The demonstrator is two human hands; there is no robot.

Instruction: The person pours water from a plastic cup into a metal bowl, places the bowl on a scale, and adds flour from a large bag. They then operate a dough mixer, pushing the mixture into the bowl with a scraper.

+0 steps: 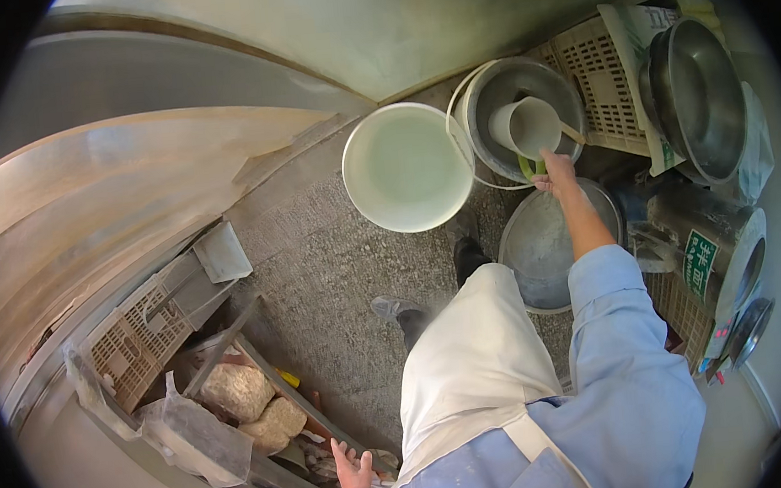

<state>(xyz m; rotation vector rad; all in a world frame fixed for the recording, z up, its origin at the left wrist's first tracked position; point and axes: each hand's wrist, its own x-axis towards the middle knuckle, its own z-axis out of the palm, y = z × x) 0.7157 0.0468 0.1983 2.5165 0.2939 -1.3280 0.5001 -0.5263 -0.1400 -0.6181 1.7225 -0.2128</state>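
Note:
My right hand (555,170) grips the green handle of a white plastic measuring jug (526,128), which is tipped over a grey round basin (485,92) set in a bucket. A wooden handle (572,133) sticks out beside the jug. Left of them stands a white bucket (406,167) of pale, clear-looking liquid, with a wire or plastic bail between the two buckets. Below my right forearm lies a large round metal lid or pan (549,252). My left hand (353,468) is low in the picture, fingers apart, holding nothing, near a shelf with bagged goods.
Plastic crates (594,83) and stacked metal bowls (706,99) stand at the right, above a metal drum-shaped machine (714,246). At the lower left are filled bags (237,391), a clear plastic bag (196,438), another crate (138,339) and a metal scoop or tray (221,252).

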